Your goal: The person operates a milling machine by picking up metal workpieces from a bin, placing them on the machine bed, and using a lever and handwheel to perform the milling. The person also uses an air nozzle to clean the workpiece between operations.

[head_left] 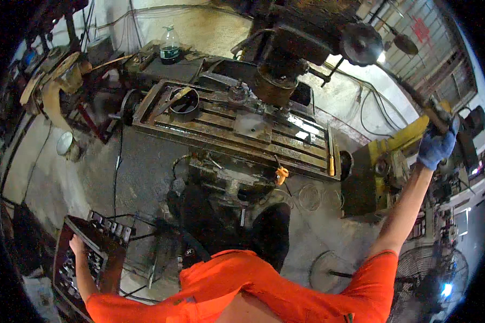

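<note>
Single head view, steeply downward over the milling machine table (237, 129), fairly near.

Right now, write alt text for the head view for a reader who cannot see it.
A person in orange sleeves stands at a milling machine, the gloved right hand raised and gripping a long lever handle, the bare left hand on a control box. A dark ring sits on the slotted table.
</note>
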`<state>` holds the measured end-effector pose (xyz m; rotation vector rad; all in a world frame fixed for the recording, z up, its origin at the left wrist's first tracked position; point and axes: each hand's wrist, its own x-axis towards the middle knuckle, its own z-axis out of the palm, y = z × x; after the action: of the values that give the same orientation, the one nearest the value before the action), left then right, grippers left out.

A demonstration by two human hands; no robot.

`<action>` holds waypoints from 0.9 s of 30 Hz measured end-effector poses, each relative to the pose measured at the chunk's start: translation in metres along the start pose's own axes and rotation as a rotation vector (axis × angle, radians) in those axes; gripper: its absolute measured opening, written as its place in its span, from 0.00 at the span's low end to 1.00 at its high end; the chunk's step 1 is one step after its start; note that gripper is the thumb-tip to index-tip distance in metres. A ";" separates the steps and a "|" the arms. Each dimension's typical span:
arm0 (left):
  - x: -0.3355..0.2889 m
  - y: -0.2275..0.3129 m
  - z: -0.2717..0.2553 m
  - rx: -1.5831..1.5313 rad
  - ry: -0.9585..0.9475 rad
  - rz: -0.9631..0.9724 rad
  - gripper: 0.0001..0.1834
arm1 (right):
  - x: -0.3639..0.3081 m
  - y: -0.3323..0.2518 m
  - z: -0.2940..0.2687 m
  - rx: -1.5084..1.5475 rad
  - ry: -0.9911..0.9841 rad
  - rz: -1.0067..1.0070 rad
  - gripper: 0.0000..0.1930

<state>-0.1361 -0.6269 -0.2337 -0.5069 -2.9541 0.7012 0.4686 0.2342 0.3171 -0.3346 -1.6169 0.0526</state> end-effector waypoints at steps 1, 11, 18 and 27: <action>0.008 0.040 -0.022 -0.146 0.004 0.087 0.07 | 0.003 -0.013 -0.005 -0.067 -0.024 -0.030 0.16; -0.003 0.040 -0.049 -0.207 -0.265 0.083 0.11 | -0.029 -0.067 -0.008 -0.059 -0.040 -0.126 0.22; -0.004 0.054 -0.081 -0.211 -0.282 0.049 0.12 | -0.247 -0.038 0.000 -0.127 -0.374 0.708 0.09; -0.028 0.066 -0.143 -0.279 -0.231 -0.117 0.14 | -0.507 0.055 0.090 -0.243 -1.169 0.510 0.22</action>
<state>-0.0708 -0.5195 -0.1348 -0.2796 -3.2872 0.3583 0.4088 0.1767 -0.1939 -1.0290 -2.6492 0.5220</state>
